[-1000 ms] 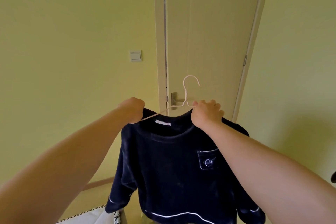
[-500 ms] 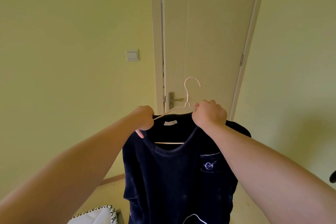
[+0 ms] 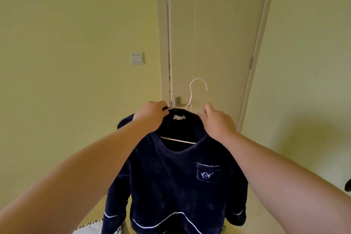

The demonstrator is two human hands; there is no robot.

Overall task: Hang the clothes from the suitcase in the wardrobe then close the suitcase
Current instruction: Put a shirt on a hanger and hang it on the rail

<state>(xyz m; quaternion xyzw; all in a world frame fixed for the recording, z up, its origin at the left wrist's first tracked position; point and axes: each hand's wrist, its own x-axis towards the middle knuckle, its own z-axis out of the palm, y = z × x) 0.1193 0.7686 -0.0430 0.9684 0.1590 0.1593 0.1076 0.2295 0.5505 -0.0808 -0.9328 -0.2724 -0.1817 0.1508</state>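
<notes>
pulled since half a second ago: left shoulder of dark navy fleece sweater (image 3: 171, 186), now over left arm of thin white wire hanger (image 3: 190, 99). gripping collar's left edge with curled left hand (image 3: 152, 114); pinching collar's right edge and wire with right hand (image 3: 216, 121). holding sweater aloft, draped from hanger, hook upright, before pale door (image 3: 218, 34), beside its metal handle (image 3: 179, 100).

Left hand (image 3: 152, 115) and right hand (image 3: 217, 122), raised forward, grip the sweater (image 3: 176, 180).
</notes>
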